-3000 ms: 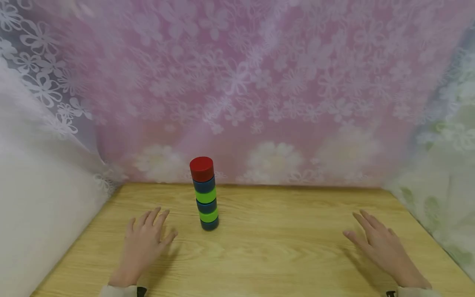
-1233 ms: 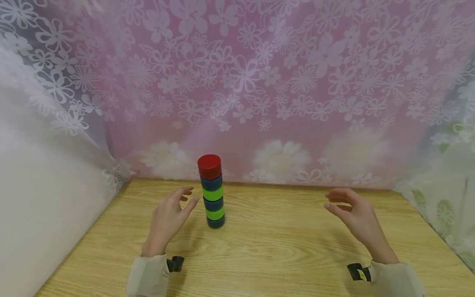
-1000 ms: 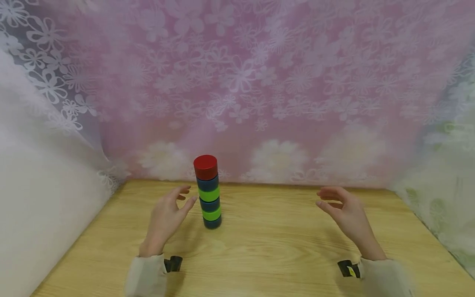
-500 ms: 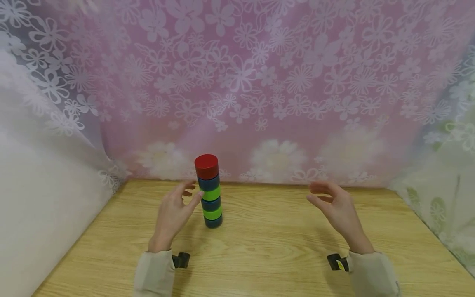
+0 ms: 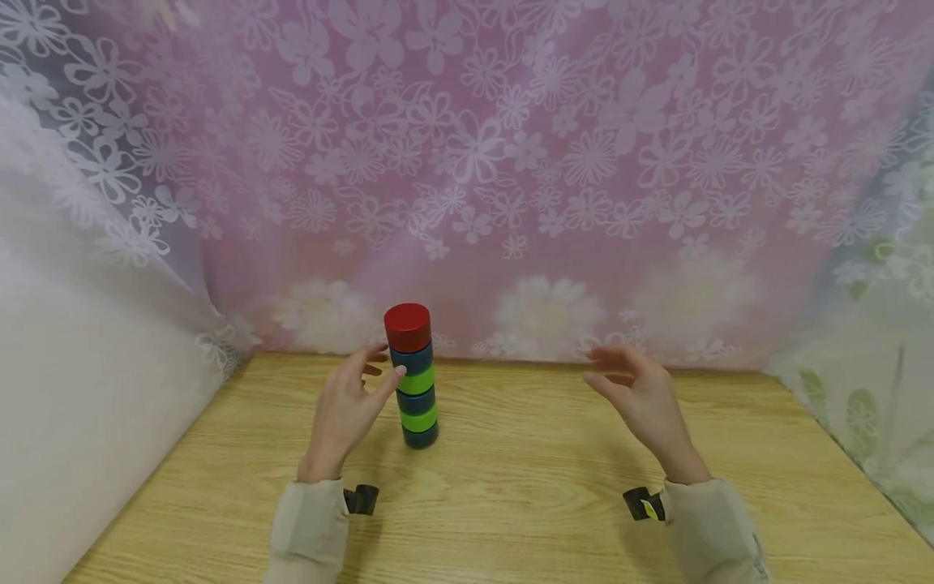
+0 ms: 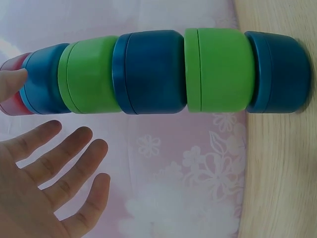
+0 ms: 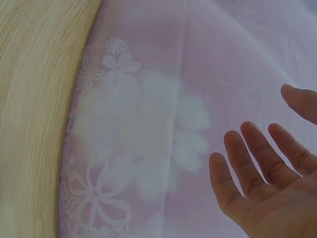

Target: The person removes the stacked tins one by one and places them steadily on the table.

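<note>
A stack of small round lidded tins stands upright on the table, left of centre in the head view. A red tin (image 5: 408,328) tops it, and below alternate dark blue ones (image 6: 153,72) and bright green ones (image 6: 220,69). My left hand (image 5: 344,405) is raised at the stack's left side, thumb and fingers spread apart. Its thumb (image 6: 12,82) overlaps the upper tins in the left wrist view, while the other fingers lie beside the stack. My right hand (image 5: 642,397) hovers to the right of the stack, fingers relaxed, holding nothing.
The wood-grain table (image 5: 511,503) ends at the back against a pink curtain (image 5: 547,186) with white flowers. A white cloth (image 5: 87,365) bounds the left side and a leaf-patterned cloth (image 5: 861,389) the right. Each wrist carries a small black camera (image 5: 362,500).
Both hands have risen from low over the table. The left has moved right and up to the stack; the right has moved left towards it. The stack stands as before.
</note>
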The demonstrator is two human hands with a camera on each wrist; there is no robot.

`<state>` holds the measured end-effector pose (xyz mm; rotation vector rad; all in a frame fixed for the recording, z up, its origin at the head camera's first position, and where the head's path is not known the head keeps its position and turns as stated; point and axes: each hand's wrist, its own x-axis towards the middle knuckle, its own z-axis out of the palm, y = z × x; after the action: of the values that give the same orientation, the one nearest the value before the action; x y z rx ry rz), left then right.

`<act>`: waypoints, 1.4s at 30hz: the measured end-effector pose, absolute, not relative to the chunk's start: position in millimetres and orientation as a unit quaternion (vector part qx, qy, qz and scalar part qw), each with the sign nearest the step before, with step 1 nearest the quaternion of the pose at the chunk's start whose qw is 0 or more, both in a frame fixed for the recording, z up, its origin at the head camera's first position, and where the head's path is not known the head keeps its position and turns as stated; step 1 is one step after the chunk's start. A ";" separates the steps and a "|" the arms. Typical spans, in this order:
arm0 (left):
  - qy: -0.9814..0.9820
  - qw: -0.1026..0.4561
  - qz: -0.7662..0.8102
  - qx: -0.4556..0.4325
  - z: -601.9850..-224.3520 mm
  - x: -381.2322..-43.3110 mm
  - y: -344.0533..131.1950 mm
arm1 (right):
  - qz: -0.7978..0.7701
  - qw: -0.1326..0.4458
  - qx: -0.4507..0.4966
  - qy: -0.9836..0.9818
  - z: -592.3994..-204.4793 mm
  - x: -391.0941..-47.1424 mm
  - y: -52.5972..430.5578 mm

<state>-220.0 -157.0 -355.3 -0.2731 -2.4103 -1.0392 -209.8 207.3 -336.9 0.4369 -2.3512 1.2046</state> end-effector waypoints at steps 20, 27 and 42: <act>-0.872 0.236 -0.416 -0.106 -362.1 -225.8 -155.1 | 0.487 0.243 0.194 -0.816 -335.3 -220.6 176.4; -0.864 0.247 -0.421 -0.120 -366.0 -230.1 -156.6 | 0.503 0.231 0.185 -0.812 -332.7 -218.3 168.2; -0.834 0.276 -0.457 -0.139 -377.3 -238.3 -146.1 | 0.535 0.207 0.191 -0.797 -328.7 -222.9 148.7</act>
<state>-238.3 -146.1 -377.3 -0.3734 -2.2397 -1.2288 -222.9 148.7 -328.7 0.5308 -2.2187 1.4897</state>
